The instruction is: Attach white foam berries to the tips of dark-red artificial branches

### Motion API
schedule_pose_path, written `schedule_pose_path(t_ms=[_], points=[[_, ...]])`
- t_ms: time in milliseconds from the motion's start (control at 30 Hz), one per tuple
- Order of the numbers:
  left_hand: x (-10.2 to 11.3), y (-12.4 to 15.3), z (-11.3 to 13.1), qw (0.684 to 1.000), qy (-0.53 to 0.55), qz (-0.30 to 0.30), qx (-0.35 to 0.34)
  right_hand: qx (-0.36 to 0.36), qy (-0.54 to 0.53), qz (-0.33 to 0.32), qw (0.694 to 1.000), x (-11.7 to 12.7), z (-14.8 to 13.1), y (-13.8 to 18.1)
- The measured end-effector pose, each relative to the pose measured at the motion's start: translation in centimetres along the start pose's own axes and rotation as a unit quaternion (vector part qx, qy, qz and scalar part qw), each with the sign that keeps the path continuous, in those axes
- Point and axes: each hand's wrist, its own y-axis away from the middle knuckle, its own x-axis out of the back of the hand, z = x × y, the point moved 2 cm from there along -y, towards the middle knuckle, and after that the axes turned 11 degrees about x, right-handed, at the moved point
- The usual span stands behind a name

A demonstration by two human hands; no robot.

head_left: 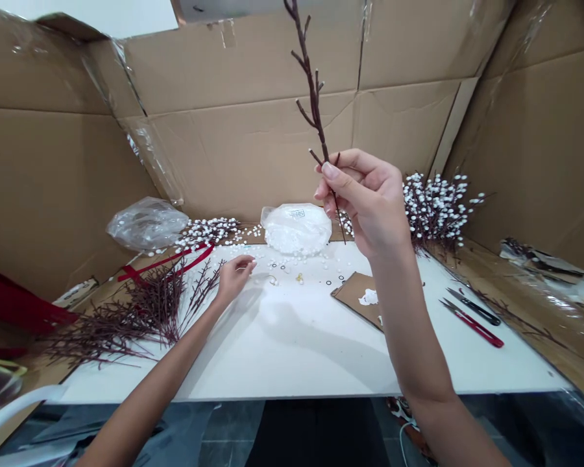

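Note:
My right hand (365, 198) is raised in front of me, fingers pinched on a bare dark red twig (311, 84) that stands upright with short side stubs. My left hand (233, 275) reaches down to the white tabletop (292, 344), fingertips curled together over small white beads (277, 263) scattered there; whether it grips one is hidden. A heap of bare dark red twigs (136, 311) lies just left of that hand.
A white bag of beads (296, 227) and a clear plastic bag (148, 224) lie at the back. Finished twigs with white beads (435, 204) stand at the right. Snips and a red tool (472, 314) lie right, beside a cardboard piece (357, 295). Cardboard walls surround the table.

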Motion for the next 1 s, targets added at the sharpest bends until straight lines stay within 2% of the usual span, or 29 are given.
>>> schedule_pose_path(t_ms=[67,167,233,333,433,567,633,667,800,1000], points=[[-0.4,0.0,2.9,0.997,0.078,0.013,0.006,-0.008,-0.007,0.009,1.000,0.0,0.1,0.0],[-1.3,0.6,8.8,0.982,0.188,-0.004,0.000,-0.030,-0.004,-0.003,1.000,-0.3,0.1,-0.1],[-1.9,1.5,13.1,0.926,0.371,-0.070,0.020,-0.045,-0.002,-0.018,0.999,-0.6,0.2,0.0],[-2.7,3.2,18.4,0.851,0.508,-0.134,0.026,-0.054,-0.013,-0.015,0.998,-0.9,0.3,0.2],[-3.6,3.8,21.1,0.770,0.607,-0.179,0.081,-0.037,-0.028,0.013,0.999,-0.9,0.6,0.2],[-5.5,2.5,20.8,0.635,0.695,-0.230,0.247,-0.019,-0.018,0.038,0.999,-0.7,1.1,0.1],[-6.6,1.3,19.5,0.586,0.703,-0.244,0.320,-0.023,-0.008,0.036,0.999,-0.5,1.4,-0.1],[-7.0,0.7,18.8,0.574,0.701,-0.248,0.343,-0.029,-0.004,0.034,0.999,-0.4,1.5,-0.1],[-8.4,-1.0,16.0,0.569,0.684,-0.247,0.383,-0.054,-0.001,0.039,0.998,-0.1,2.0,-0.4],[-9.2,-2.6,13.7,0.594,0.658,-0.255,0.386,-0.074,0.003,0.049,0.996,0.1,2.4,-0.6]])
